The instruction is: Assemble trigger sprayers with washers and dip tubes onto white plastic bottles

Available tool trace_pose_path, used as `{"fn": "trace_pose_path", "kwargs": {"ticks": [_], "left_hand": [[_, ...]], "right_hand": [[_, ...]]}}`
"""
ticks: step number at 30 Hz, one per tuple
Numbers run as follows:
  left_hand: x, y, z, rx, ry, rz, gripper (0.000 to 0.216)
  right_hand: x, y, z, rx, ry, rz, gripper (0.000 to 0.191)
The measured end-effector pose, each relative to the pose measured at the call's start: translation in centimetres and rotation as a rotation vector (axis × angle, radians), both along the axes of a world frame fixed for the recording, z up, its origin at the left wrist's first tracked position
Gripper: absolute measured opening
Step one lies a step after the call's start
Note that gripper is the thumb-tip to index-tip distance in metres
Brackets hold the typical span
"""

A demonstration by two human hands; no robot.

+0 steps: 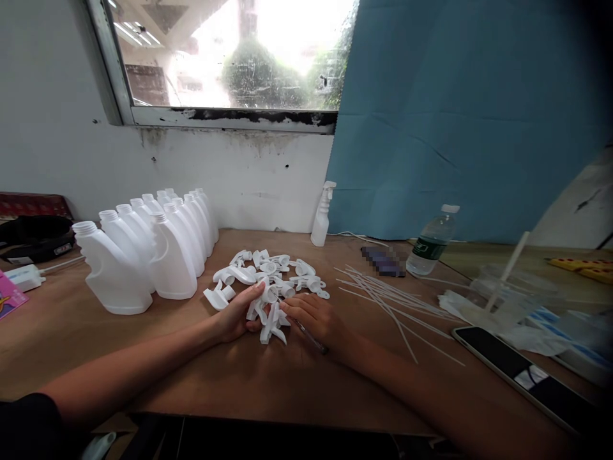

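Note:
My left hand (235, 314) rests on the wooden table (143, 358) with its fingers closed round a white trigger spray head (269, 319). My right hand (316, 319) lies beside it, fingers pinched on a thin pen-like stick (310, 336) whose tip meets the spray head. Just behind both hands lies a pile of several white spray heads (272, 271).
Several white plastic bottles (148, 246) without caps stand at the left. Thin white dip tubes (383, 297) lie scattered at the right. Behind them stand a finished spray bottle (322, 214) and a water bottle (432, 241). A phone (517, 370) and clear plastic bags (507, 300) sit at far right.

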State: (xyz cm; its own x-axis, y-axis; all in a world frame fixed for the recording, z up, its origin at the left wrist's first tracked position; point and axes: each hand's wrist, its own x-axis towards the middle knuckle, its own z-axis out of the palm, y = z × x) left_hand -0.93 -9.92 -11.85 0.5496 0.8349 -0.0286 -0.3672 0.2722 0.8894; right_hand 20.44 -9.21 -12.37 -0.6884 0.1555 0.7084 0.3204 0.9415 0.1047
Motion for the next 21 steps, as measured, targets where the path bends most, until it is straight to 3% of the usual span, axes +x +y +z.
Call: {"fn": "trace_pose_path", "kwargs": {"ticks": [4,13,21], "left_hand": [[0.1,0.1,-0.2,0.004,0.035,0.004,0.043],[-0.1,0.1,-0.5,0.064,0.059,-0.022,0.039],[0.0,0.0,-0.3,0.094,0.082,-0.046,0.036]], "right_hand": [[-0.2,-0.2,0.2,-0.06,0.069,0.047,0.026],[-0.2,-1.1,0.6,-0.374,0.151,0.053,0.017],[0.4,-1.5,1.7,-0.798,0.23,0.028,0.016]]}}
